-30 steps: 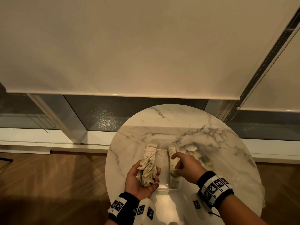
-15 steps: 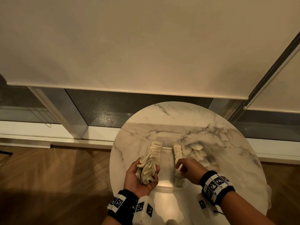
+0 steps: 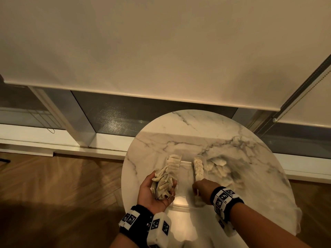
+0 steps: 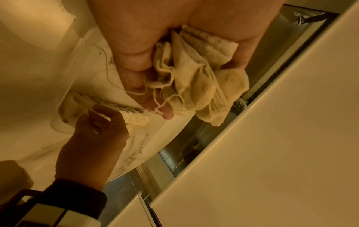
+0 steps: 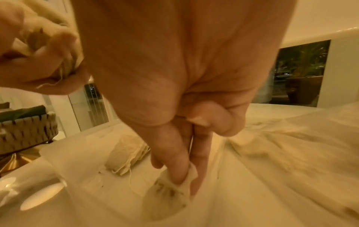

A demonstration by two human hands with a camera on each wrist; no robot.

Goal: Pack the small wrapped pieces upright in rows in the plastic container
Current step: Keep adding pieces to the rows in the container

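Note:
A clear plastic container (image 3: 181,204) sits mid-table, with two upright rows of small wrapped pieces, a left row (image 3: 174,161) and a right row (image 3: 198,169). My left hand (image 3: 161,190) hovers over the container's left side, palm up, gripping a bunch of pieces (image 4: 194,84) with loose strings. My right hand (image 3: 196,189) reaches down into the container at the near end of the right row. In the right wrist view its thumb and fingers (image 5: 174,165) pinch one piece (image 5: 167,193) low in the container.
A loose pile of pieces (image 3: 218,167) lies on the round marble table (image 3: 179,126) just right of the container. A window sill and roller blind stand behind the table. A wicker basket (image 5: 25,135) sits beyond the table's left edge; wood floor lies below.
My right hand has dropped a little lower at the near end of the right row, fingers now pointing down into the container. The left hand stays put with its bunch.

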